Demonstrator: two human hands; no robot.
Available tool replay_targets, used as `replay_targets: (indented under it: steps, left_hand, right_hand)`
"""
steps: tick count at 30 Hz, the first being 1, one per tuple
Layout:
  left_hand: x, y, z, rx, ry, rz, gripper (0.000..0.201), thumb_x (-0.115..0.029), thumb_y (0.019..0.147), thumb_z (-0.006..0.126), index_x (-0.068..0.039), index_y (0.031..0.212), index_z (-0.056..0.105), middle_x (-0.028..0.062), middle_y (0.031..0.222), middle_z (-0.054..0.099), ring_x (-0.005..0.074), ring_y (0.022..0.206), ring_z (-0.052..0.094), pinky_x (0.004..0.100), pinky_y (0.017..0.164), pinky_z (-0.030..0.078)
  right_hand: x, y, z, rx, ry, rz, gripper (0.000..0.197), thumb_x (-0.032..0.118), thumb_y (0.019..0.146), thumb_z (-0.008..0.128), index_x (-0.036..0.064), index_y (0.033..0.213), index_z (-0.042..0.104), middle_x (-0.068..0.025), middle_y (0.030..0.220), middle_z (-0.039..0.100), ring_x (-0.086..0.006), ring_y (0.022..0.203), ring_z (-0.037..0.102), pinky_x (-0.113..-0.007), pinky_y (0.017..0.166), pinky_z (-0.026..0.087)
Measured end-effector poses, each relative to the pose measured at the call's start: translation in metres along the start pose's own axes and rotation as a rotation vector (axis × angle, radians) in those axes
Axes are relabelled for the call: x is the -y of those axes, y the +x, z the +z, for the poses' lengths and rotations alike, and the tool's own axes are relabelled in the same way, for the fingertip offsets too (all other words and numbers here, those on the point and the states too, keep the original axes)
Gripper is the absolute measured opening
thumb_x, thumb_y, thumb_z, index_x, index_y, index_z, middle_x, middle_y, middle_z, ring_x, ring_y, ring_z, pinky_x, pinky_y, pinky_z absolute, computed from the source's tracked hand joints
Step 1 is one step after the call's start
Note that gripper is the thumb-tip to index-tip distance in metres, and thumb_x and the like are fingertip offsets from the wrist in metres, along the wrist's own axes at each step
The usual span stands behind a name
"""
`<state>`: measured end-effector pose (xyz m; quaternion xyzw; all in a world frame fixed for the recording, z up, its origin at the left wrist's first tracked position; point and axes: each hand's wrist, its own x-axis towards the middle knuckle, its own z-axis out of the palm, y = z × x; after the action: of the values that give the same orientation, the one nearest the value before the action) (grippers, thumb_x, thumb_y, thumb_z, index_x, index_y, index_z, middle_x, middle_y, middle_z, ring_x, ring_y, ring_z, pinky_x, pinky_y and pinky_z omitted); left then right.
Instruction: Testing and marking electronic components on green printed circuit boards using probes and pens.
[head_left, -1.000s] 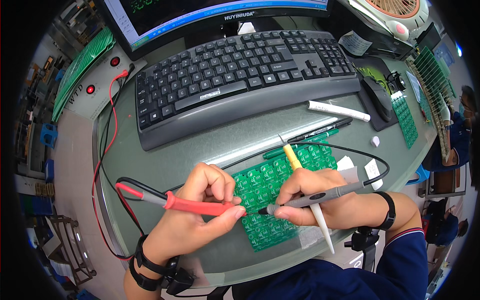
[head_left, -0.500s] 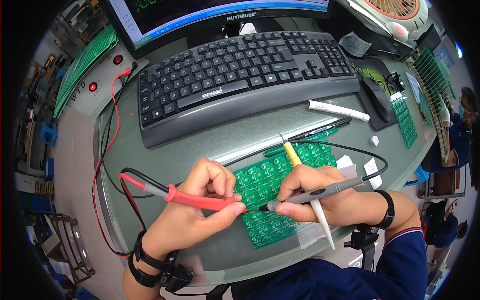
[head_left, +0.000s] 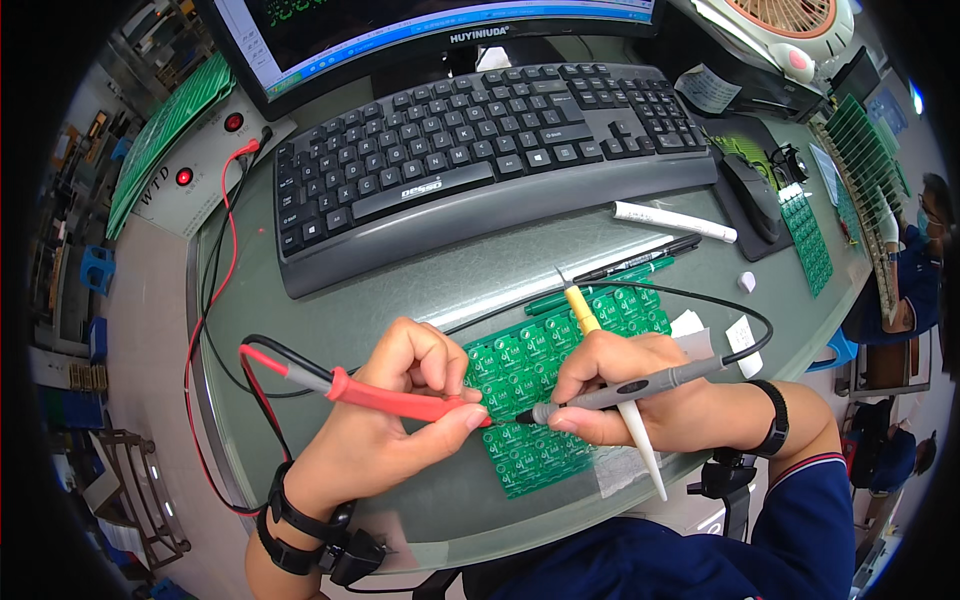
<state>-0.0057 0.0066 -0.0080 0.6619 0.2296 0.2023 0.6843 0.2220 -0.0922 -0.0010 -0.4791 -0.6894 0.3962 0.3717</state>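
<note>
My left hand (head_left: 395,425) is closed around a red test probe (head_left: 385,397), its tip angled toward the green circuit board panel (head_left: 530,465). In my right hand (head_left: 640,385) is a grey test probe (head_left: 650,382), its black tip pointing left over the same panel. That hand also keeps a thin tool with a yellow collar and white handle (head_left: 643,450) tucked across the palm, its fine metal point facing away from me. Both probe tips are close together above the middle of the panel. Whether they touch it, I cannot tell.
A black keyboard (head_left: 480,150) lies beyond the panel, below a monitor (head_left: 450,40). Pens (head_left: 640,258), a white tube (head_left: 675,221) and a mouse (head_left: 752,195) are to the right. The red lead (head_left: 232,230) runs to a white box (head_left: 190,190). Another person (head_left: 915,270) sits at far right.
Both hands and probes hold almost the same pose over the panel. The whole view has shifted very slightly.
</note>
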Motion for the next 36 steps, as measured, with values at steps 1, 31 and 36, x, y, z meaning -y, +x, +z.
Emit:
replay_targets:
  steps: [1, 31, 36]
  left_hand:
    - [-0.0001, 0.0001, -0.0006, 0.000, -0.031, -0.017, 0.035, 0.000, 0.081, 0.065, -0.010, 0.091, 0.033, 0.0045, 0.090, 0.043, 0.0086, 0.082, 0.049, 0.0347, 0.087, 0.054]
    - [-0.0003, -0.0004, 0.0016, -0.025, -0.043, -0.033, 0.035, 0.000, 0.081, 0.065, -0.010, 0.091, 0.033, 0.0044, 0.090, 0.043, 0.0083, 0.081, 0.048, 0.0342, 0.086, 0.054]
    - [-0.0004, 0.0001, 0.0016, -0.024, -0.021, -0.025, 0.035, 0.001, 0.081, 0.065, -0.010, 0.090, 0.033, 0.0047, 0.090, 0.043, 0.0083, 0.081, 0.047, 0.0342, 0.086, 0.054]
  right_hand:
    - [-0.0001, -0.0001, 0.0001, -0.001, 0.002, -0.002, 0.022, 0.019, 0.086, 0.069, 0.0051, 0.088, 0.052, -0.0039, 0.066, 0.058, -0.0112, 0.056, 0.056, -0.026, 0.048, 0.043]
    - [-0.0009, 0.0000, 0.0002, 0.003, 0.006, -0.011, 0.020, 0.018, 0.086, 0.068, 0.0059, 0.086, 0.052, -0.0043, 0.065, 0.058, -0.0127, 0.054, 0.056, -0.026, 0.047, 0.043]
    - [-0.0011, -0.0003, -0.0001, 0.007, 0.029, -0.007, 0.021, 0.018, 0.086, 0.068, 0.0053, 0.086, 0.052, -0.0042, 0.065, 0.058, -0.0124, 0.054, 0.055, -0.026, 0.047, 0.042]
